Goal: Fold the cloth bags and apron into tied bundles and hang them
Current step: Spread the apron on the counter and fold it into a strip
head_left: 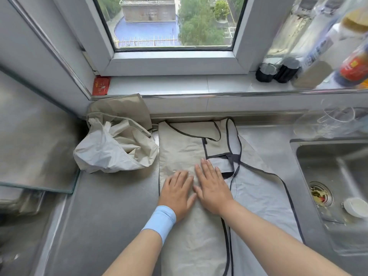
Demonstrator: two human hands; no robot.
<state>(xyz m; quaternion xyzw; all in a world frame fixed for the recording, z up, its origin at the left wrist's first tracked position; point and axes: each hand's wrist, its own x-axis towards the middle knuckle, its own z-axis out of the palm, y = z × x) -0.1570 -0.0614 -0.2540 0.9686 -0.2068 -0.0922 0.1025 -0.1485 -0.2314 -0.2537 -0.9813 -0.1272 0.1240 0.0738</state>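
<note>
A beige apron [183,148] with dark trim lies spread lengthwise on the steel counter [111,206], one side folded over so its grey underside [258,192] shows at the right. Its dark straps [236,162] lie across the upper middle. My left hand [177,193], with a light blue wristband, presses flat on the folded beige layer. My right hand [212,186] lies flat beside it, fingers straight, touching the fold near the straps. A crumpled heap of beige and white cloth bags [115,144] sits to the left against the wall.
A steel sink [338,176] with a drain and a small white cup [355,207] is at the right. Bottles and jars [310,56] stand on the windowsill. A glass-edged panel [35,148] lies at the left. A red card [101,85] leans in the sill corner.
</note>
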